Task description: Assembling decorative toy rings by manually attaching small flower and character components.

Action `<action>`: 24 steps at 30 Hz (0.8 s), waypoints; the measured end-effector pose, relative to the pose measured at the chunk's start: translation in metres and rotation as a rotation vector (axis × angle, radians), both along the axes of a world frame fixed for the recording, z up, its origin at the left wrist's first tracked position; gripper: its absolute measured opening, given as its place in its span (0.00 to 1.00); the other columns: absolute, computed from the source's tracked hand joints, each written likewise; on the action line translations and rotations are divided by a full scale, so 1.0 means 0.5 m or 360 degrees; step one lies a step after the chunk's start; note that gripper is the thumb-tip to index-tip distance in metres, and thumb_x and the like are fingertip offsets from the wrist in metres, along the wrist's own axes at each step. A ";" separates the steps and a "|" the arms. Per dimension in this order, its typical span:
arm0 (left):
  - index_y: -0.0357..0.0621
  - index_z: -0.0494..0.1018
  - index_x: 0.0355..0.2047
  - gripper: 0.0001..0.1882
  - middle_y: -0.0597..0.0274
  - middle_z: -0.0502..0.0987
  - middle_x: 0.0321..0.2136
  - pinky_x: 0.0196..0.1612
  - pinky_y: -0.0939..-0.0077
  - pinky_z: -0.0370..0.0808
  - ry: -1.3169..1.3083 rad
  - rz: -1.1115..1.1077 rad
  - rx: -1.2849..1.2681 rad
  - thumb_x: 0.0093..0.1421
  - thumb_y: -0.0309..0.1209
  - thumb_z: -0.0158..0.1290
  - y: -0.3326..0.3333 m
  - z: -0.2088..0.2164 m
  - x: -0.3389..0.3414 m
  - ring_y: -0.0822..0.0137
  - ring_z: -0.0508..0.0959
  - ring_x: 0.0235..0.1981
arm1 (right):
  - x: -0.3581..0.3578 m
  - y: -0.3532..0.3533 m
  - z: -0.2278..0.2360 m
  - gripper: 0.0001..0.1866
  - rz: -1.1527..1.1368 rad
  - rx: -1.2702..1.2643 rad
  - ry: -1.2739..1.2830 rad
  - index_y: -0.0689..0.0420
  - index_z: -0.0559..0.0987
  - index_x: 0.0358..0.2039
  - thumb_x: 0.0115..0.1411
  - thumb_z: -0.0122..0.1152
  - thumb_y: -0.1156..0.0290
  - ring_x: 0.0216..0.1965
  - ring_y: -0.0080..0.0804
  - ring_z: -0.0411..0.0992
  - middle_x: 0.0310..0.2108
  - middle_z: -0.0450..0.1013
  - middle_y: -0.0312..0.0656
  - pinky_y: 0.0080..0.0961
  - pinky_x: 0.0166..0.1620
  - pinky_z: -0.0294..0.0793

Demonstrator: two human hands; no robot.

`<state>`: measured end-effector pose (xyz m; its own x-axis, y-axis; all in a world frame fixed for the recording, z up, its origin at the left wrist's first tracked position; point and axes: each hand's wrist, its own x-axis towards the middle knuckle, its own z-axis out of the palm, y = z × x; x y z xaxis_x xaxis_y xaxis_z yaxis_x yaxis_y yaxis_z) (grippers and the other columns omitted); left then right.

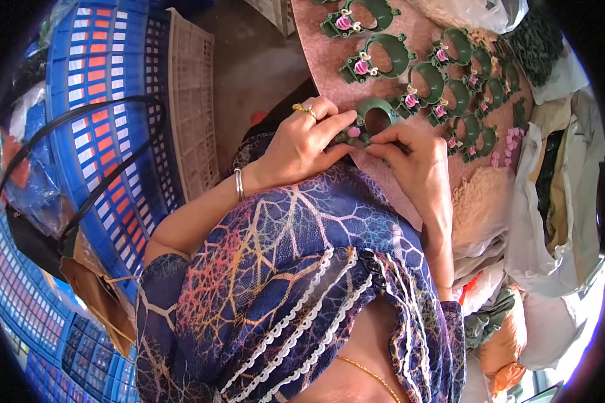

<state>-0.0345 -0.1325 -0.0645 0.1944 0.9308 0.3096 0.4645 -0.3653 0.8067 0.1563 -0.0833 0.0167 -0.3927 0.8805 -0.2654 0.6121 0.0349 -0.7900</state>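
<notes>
A green plastic ring (pixel 375 107) with a small pink rose (pixel 353 132) on its side is between my hands, at the near edge of the table. My left hand (pixel 307 134), with a gold ring on one finger, pinches it beside the rose. My right hand (pixel 413 149) has thumb and fingertips closed at its right lower rim; whether a smaller piece is in that pinch is hidden. Beyond my hands stand several like green rings, such as one with a pink rose and pale trim (pixel 386 55).
Pink pieces (pixel 507 148) lie at the table's right side near a tan fibrous bundle (pixel 480 201). Dark green strands (pixel 534 43) and plastic bags (pixel 494 13) crowd the far right. Blue crates (pixel 107 134) and a white crate (pixel 193 101) stand at my left, beside the pinkish table (pixel 323 50).
</notes>
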 end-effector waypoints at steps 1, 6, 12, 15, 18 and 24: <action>0.38 0.74 0.45 0.28 0.56 0.74 0.35 0.36 0.67 0.75 -0.0003 0.0002 -0.0005 0.42 0.26 0.68 0.000 -0.001 0.000 0.57 0.76 0.34 | -0.007 0.013 0.009 0.06 0.0038 -0.0081 -0.0099 0.63 0.80 0.30 0.49 0.63 0.79 0.28 0.43 0.77 0.26 0.77 0.49 0.30 0.34 0.74; 0.36 0.75 0.44 0.26 0.56 0.74 0.30 0.35 0.67 0.75 0.0064 -0.0002 0.0040 0.42 0.27 0.68 0.012 0.001 0.006 0.56 0.76 0.31 | -0.019 0.046 0.022 0.07 0.0135 -0.0153 -0.0354 0.61 0.79 0.25 0.46 0.67 0.72 0.28 0.47 0.76 0.24 0.76 0.50 0.38 0.33 0.73; 0.38 0.76 0.44 0.27 0.56 0.75 0.31 0.34 0.68 0.75 0.0013 0.0035 0.0073 0.41 0.27 0.69 0.013 -0.003 0.014 0.57 0.77 0.31 | -0.005 0.016 0.011 0.13 0.0272 0.0174 -0.0539 0.55 0.77 0.31 0.47 0.69 0.65 0.31 0.47 0.77 0.26 0.77 0.46 0.40 0.32 0.75; 0.37 0.74 0.45 0.26 0.55 0.74 0.32 0.37 0.65 0.74 0.0045 0.0069 -0.0075 0.43 0.26 0.67 0.005 -0.003 0.012 0.54 0.76 0.34 | 0.005 -0.003 -0.014 0.13 0.0242 0.0408 -0.0322 0.57 0.75 0.34 0.47 0.66 0.70 0.32 0.50 0.75 0.30 0.73 0.48 0.41 0.33 0.74; 0.37 0.74 0.44 0.25 0.55 0.74 0.31 0.35 0.67 0.74 0.0030 0.0051 -0.0157 0.43 0.25 0.66 0.003 0.010 0.015 0.55 0.76 0.32 | 0.022 -0.012 -0.005 0.18 0.0123 0.0525 -0.0073 0.59 0.76 0.41 0.48 0.64 0.74 0.38 0.49 0.76 0.42 0.74 0.51 0.38 0.37 0.77; 0.38 0.76 0.42 0.26 0.58 0.73 0.29 0.31 0.69 0.74 0.0063 0.0146 -0.0138 0.41 0.28 0.69 0.011 0.000 0.031 0.60 0.76 0.28 | 0.196 0.134 -0.003 0.10 -0.0653 0.1109 -0.1046 0.57 0.79 0.37 0.53 0.54 0.77 0.31 0.45 0.76 0.31 0.76 0.48 0.36 0.32 0.75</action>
